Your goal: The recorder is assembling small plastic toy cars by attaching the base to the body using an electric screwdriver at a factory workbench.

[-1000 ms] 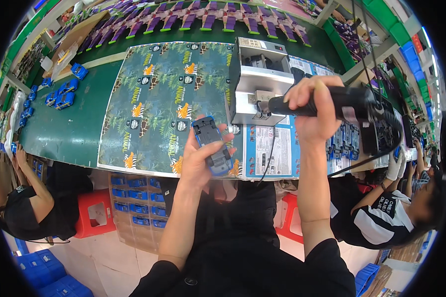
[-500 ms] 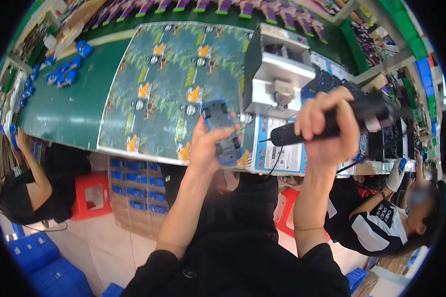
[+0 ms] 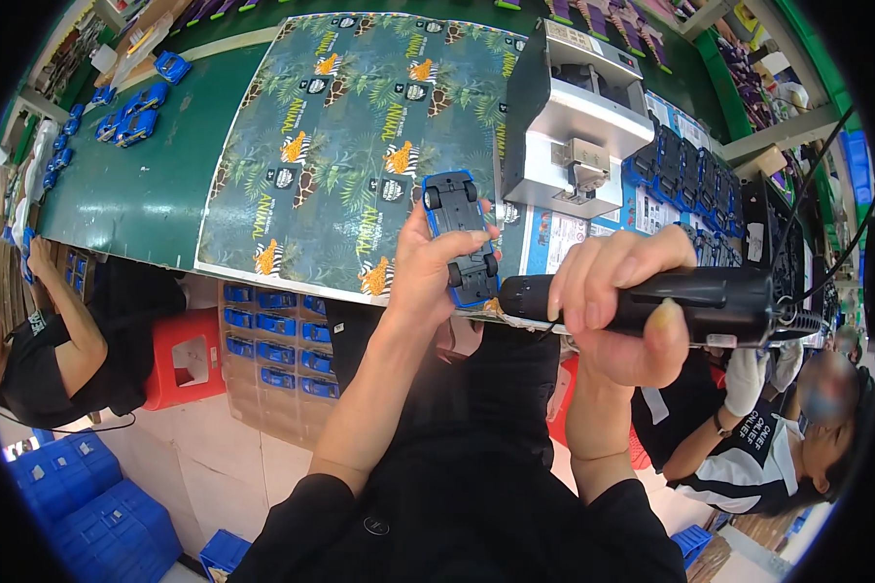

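Note:
In my left hand [image 3: 423,272] is a blue toy car [image 3: 462,238], turned so that its black underside and wheels face up. The thumb presses across the chassis while the fingers wrap its side. My right hand [image 3: 617,316] grips a black electric screwdriver [image 3: 724,299] from above, lying nearly level. Its front end points left at the car's near end. The bit itself cannot be made out, so whether it touches the car is unclear.
Beyond my hands stands a silver box-shaped machine [image 3: 574,126]. Patterned sheet [image 3: 350,146] covers the green bench. Black-and-blue car parts [image 3: 685,175] lie in rows right of it; blue toy cars [image 3: 131,117] sit far left. Co-workers flank me, one wearing white gloves [image 3: 746,381].
The screwdriver has come down and left, from being held apart from the car to its near end. My left hand still holds the car. The whole view has shifted slightly.

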### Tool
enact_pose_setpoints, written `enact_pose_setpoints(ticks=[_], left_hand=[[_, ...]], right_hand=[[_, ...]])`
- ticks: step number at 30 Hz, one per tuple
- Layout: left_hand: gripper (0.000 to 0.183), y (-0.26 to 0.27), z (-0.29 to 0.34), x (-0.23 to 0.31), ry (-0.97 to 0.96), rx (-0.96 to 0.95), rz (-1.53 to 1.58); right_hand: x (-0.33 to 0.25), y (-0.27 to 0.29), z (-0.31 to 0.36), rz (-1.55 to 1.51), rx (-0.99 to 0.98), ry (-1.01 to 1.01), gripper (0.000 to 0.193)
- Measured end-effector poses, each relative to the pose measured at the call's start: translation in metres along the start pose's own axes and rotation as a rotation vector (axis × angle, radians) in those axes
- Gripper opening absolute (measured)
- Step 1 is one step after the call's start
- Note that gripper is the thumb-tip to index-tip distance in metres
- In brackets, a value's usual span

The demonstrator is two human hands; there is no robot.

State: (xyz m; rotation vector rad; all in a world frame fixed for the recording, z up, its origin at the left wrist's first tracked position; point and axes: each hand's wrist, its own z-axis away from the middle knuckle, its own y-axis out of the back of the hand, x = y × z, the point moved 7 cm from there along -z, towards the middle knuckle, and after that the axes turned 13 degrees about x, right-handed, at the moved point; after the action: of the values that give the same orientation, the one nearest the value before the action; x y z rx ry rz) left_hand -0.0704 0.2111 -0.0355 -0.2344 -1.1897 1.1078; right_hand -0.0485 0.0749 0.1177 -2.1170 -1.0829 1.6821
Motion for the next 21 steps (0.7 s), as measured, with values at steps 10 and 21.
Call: enact_pose_setpoints(ticks=[10,21], left_hand=[[0.048,-0.004,-0.003,-0.014,0.129,-0.023,0.019],[0.045,-0.003,0.0,-0.006,0.112,-0.017,0.039]], right_hand=[[0.015,-0.023,-0.005,-0.019,-0.356,0.018,0.04],[0.016,-0.023,0.0,0.007,-0.28,-0.021,0.033]])
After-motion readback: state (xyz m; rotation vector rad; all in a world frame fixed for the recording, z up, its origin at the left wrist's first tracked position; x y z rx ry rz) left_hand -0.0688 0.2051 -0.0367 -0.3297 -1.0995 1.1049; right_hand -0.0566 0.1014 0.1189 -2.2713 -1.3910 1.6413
